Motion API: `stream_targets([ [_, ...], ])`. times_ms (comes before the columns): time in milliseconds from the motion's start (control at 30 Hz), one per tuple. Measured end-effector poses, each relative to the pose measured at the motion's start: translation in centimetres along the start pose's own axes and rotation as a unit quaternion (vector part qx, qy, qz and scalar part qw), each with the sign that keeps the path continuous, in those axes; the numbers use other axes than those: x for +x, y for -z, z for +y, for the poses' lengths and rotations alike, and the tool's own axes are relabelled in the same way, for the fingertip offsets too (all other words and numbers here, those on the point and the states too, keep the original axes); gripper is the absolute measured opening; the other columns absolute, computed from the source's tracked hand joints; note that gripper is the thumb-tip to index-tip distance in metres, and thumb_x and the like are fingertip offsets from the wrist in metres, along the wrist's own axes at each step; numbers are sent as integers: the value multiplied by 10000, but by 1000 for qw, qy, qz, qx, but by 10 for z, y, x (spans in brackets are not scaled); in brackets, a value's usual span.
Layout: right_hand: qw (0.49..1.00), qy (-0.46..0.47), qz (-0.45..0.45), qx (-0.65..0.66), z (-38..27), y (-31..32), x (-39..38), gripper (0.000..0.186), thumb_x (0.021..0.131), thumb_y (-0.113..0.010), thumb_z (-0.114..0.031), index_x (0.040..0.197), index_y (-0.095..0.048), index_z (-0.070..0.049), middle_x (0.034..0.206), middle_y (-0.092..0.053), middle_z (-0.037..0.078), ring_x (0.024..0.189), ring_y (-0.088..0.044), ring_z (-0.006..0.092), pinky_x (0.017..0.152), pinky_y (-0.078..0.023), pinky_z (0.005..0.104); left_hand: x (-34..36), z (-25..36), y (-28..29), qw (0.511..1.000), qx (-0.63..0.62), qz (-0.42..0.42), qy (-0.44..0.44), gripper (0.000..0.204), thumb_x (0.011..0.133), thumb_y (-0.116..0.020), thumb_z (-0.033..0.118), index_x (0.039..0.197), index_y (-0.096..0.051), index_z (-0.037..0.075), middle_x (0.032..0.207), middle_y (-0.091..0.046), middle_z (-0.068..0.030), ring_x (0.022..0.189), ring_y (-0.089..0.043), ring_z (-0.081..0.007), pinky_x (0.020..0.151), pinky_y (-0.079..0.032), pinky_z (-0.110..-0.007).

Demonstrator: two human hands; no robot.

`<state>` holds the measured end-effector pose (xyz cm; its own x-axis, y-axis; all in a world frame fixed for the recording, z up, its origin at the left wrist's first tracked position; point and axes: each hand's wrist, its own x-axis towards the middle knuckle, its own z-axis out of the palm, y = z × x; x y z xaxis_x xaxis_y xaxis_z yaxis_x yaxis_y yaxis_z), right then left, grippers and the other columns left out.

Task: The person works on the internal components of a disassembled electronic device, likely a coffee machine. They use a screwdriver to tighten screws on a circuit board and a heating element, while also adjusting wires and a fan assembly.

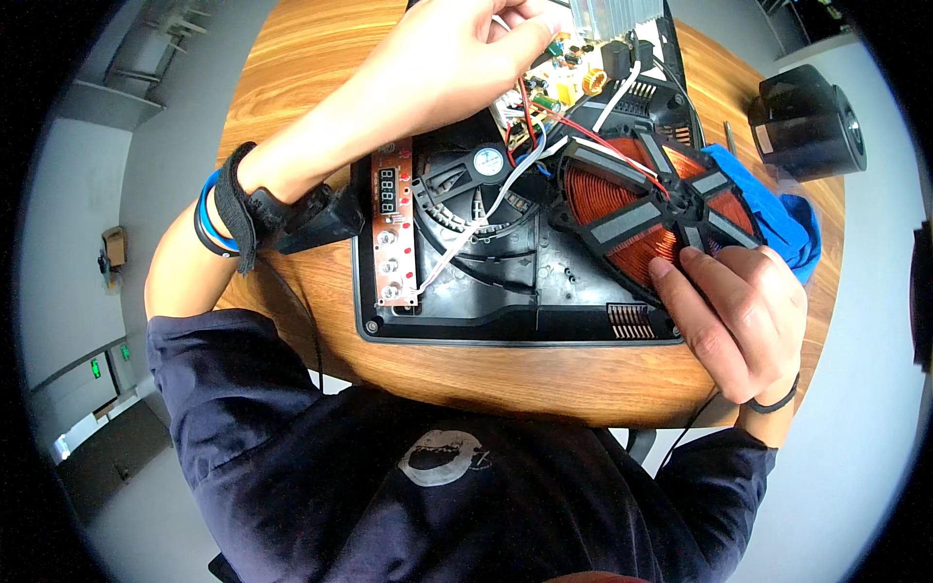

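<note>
L hand (486, 49) up at circuit bd (564, 83), housing's (466, 325) far edge; from here tips part-hidden, can't tell grip | R hand (743, 316) pinching induction coil (663, 216) nr rim, over housing's R edge | step: prob. positioning coil | next: likely needs steady R hold, slack in red wires (622, 155)

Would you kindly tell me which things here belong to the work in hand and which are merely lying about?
Part of the work, it seems: copper coil, circuit board, display board, fan, black housing.

Apparently lying about: blue cloth, black cylinder.
</note>
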<state>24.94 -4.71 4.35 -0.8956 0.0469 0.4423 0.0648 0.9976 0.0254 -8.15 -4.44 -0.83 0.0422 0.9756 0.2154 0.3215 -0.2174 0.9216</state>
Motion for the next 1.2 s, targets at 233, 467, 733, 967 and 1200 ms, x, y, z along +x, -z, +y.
stream_targets([
  [233,998,4,33,-46,-7,-4,1,525,677,-845,-55,1201,-856,-28,1033,-731,80,811,-636,200,662,-572,314,-4,20,-8,999,-5,9,40,239,1149,-649,127,1268,-730,-64,1045,-779,-40,917,-670,-74,796,-563,-262],
  [467,999,-44,15,-28,-13,7,1,585,614,-843,-25,1199,-860,-11,1020,-723,80,806,-640,219,648,-590,306,-7,31,-7,997,74,7,28,214,1125,-681,134,1188,-745,-60,961,-760,-37,864,-640,-79,758,-537,-274],
  [733,997,-43,62,-3,-7,1,-3,610,590,-863,-17,1198,-845,32,979,-720,92,799,-657,240,641,-585,324,-6,26,-7,996,83,5,-19,201,1114,-692,136,1131,-741,-59,925,-746,-52,850,-633,-93,759,-532,-288],
  [967,998,-51,33,17,-10,3,-5,566,668,-804,-30,1225,-833,68,1027,-720,151,878,-728,318,730,-621,401,-5,21,-7,993,120,10,3,207,1113,-695,137,1093,-735,-65,880,-720,-57,820,-615,-102,729,-518,-308],
  [1200,999,-21,20,-27,-10,3,-2,524,683,-842,-47,1206,-857,-17,998,-726,65,826,-664,223,653,-562,323,-4,29,-8,994,98,-2,49,247,1125,-691,171,1056,-729,-63,829,-703,-79,789,-600,-108,702,-502,-318],
])
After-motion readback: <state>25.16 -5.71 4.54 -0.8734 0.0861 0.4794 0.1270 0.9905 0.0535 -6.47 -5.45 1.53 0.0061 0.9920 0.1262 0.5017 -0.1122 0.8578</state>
